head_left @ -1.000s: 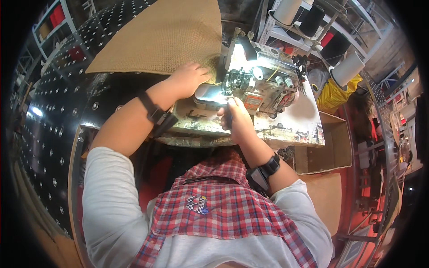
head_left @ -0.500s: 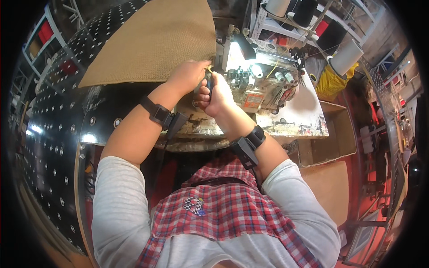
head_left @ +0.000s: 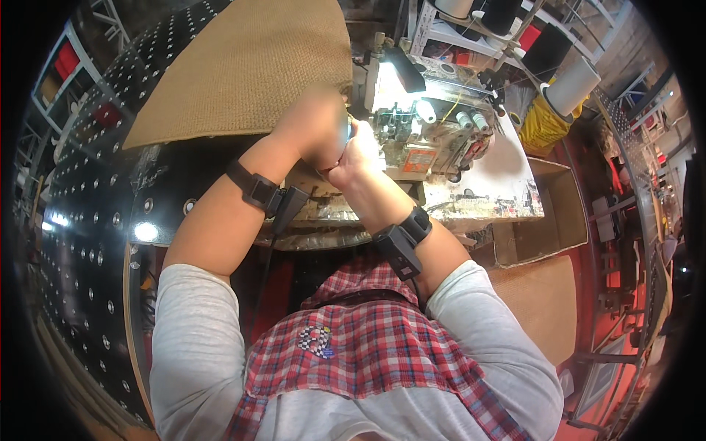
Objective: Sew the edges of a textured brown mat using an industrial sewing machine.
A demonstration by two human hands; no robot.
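Right hand (head_left: pixel 357 153) has come left from the sewing machine's (head_left: pixel 434 110) front, now meeting the left hand (head_left: pixel 315 123). Can't tell either grip: blur, overlap. Brown woven mat (head_left: pixel 250 70) lies on black worktop (head_left: pixel 165 180), left of machine, near left hand.

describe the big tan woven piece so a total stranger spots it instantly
Find the black, silver-dotted work surface left of the grey metal sewing machine. Across its upper part lies a large, flat, tan woven piece, partly covered by the left hand. Its coarse weave and pointed lower left corner set it apart from the smoother tan sheet at lower right.
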